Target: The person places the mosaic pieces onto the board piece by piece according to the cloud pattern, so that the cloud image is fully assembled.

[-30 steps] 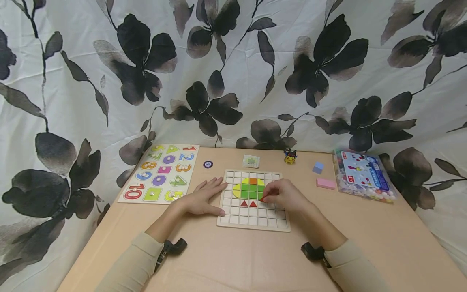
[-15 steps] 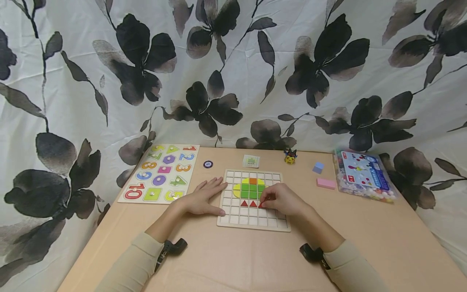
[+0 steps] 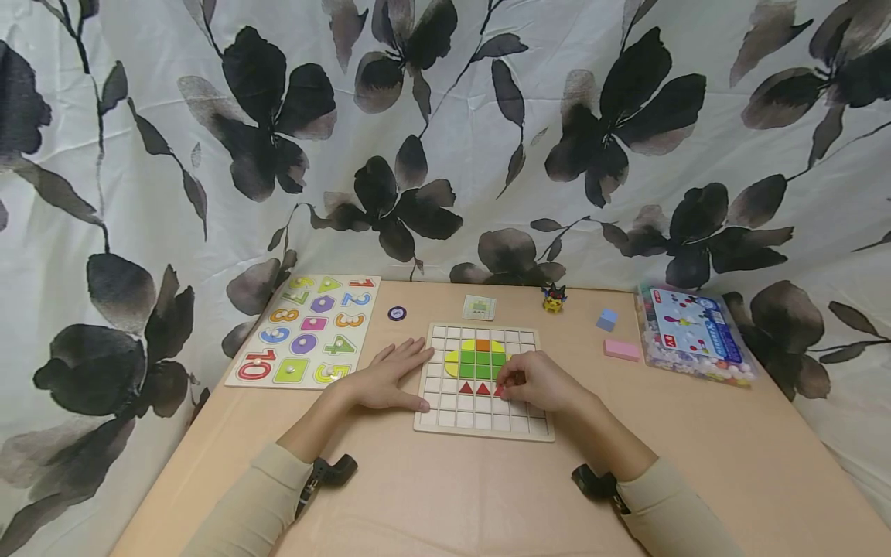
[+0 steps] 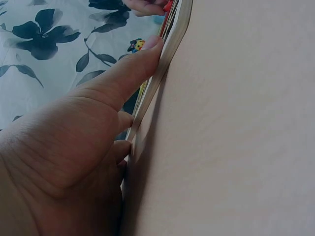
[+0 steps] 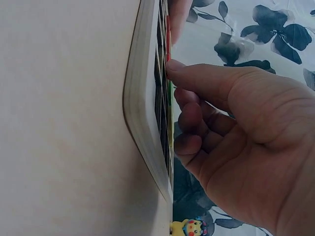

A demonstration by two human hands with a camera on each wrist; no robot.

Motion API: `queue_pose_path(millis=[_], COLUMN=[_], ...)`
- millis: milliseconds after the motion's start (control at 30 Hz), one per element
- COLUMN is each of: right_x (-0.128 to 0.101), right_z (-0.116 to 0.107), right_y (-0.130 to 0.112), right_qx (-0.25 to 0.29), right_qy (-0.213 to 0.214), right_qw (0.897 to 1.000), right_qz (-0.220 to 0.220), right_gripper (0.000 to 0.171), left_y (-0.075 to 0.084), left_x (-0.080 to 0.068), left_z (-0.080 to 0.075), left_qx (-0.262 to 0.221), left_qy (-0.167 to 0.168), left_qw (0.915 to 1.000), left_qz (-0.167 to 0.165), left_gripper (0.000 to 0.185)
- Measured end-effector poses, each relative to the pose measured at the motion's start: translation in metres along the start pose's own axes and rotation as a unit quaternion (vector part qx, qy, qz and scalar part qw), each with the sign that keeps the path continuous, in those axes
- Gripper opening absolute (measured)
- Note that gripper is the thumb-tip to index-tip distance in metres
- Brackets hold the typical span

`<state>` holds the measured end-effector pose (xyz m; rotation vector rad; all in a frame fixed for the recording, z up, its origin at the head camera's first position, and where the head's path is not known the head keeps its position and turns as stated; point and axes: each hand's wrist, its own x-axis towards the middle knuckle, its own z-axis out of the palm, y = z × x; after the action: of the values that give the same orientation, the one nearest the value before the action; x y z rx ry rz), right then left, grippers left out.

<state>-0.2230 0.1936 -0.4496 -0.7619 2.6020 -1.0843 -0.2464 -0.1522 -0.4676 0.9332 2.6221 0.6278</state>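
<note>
A white grid board [image 3: 445, 422] in a wooden frame lies mid-table. Green squares [image 3: 476, 370], yellow curved pieces [image 3: 452, 363] and an orange square [image 3: 483, 346] fill some of its cells. Below them sit two red triangles [image 3: 474, 390]. My right hand [image 3: 543, 381] pinches a third red triangle [image 3: 497, 392] between thumb and fingers, right at the cell beside those two; the fingers partly cover it. The left hand [image 3: 383, 379] lies flat with fingers spread, thumb and fingertips at the board's left edge. In the left wrist view its thumb [image 4: 150, 49] rests against the frame.
A number-and-shape puzzle board [image 3: 302, 329] lies left. Behind the grid are a dark round disc [image 3: 397, 313], a small picture card [image 3: 480, 308] and a yellow figurine [image 3: 553, 299]. To the right lie a blue block [image 3: 607, 319], a pink block [image 3: 622, 350] and a clear bag [image 3: 696, 333].
Over the last second my right hand has come slightly down and toward me, bringing the red triangle into line with the other two. My left hand has stayed in place.
</note>
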Motion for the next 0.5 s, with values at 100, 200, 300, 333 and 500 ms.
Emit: queue_pose_path(millis=[100,200,300,333,500], right_x=[-0.0002,-0.0003,0.0002,0.0004,0.0012], right_z=[-0.0005,-0.0008,-0.0008,-0.0008,-0.0005], right_y=[0.0,0.0003,0.0012,0.0015,0.0022], right_qx=[-0.005,-0.011,-0.017,-0.018,-0.022], right_qy=[-0.002,-0.004,-0.007,-0.008,-0.014], right_qw=[1.0,1.0,1.0,1.0,1.0], right_qz=[-0.002,-0.003,-0.004,-0.005,-0.004], right_gripper=[0.01,0.01,0.01,0.01,0.01], left_y=[0.0004,0.0009,0.0011,0.0011,0.0012], left_x=[0.0,0.0,-0.0001,-0.0002,-0.0007], left_z=[-0.0002,-0.0003,-0.0005,-0.0004,-0.0002], left_qx=[-0.002,-0.003,-0.003,-0.003,-0.003], left_qy=[0.001,0.001,0.001,0.001,0.0], left_qw=[1.0,1.0,1.0,1.0,1.0], left_qz=[-0.001,-0.001,-0.001,0.0,-0.002], left_gripper=[0.108,0.107,0.107,0.107,0.106])
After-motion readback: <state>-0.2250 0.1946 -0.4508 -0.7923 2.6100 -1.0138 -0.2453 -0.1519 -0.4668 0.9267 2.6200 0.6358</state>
